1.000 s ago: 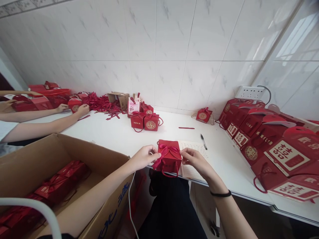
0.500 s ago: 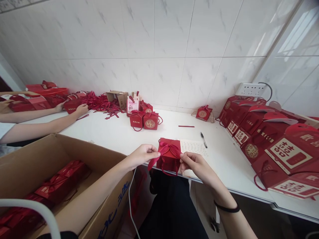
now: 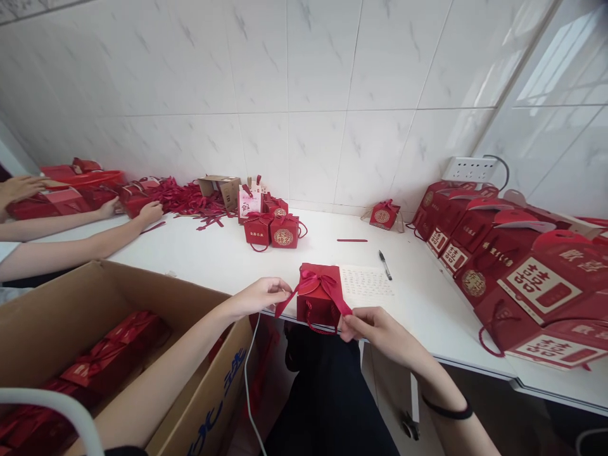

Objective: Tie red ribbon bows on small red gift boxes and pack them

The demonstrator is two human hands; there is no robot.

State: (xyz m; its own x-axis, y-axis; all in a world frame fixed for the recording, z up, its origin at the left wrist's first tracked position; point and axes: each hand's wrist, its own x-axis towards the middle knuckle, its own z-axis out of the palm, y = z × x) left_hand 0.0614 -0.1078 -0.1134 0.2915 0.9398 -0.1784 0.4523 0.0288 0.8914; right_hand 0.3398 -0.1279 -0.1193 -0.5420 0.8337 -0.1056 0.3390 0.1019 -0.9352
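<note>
Red box (image 3: 319,295) is set at front edge of table (image 3: 213,244), ribbon (image 3: 337,297) pinched at either tail by left hand (image 3: 263,296) and right hand (image 3: 375,329); ribbon judged soft, slippery, box light, crushable, best held by side walls.

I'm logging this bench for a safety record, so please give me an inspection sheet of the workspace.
Surface: white table, with double-happiness gift boxes massed at right.
Things in hand: red gift box at the table's front edge, ribbon bow on top.
Clutter: pen and written sheet right of the box; lone ribbon strip behind; loose ribbon pile farther left.
Left hand: pinches the bow's left tail.
Right hand: pinches its right tail.
Cables: white cable hanging beside the carton; black cable at the power strip.
Surroundings: tiled wall; open carton holding packed red boxes; co-worker's hand at left.
</note>
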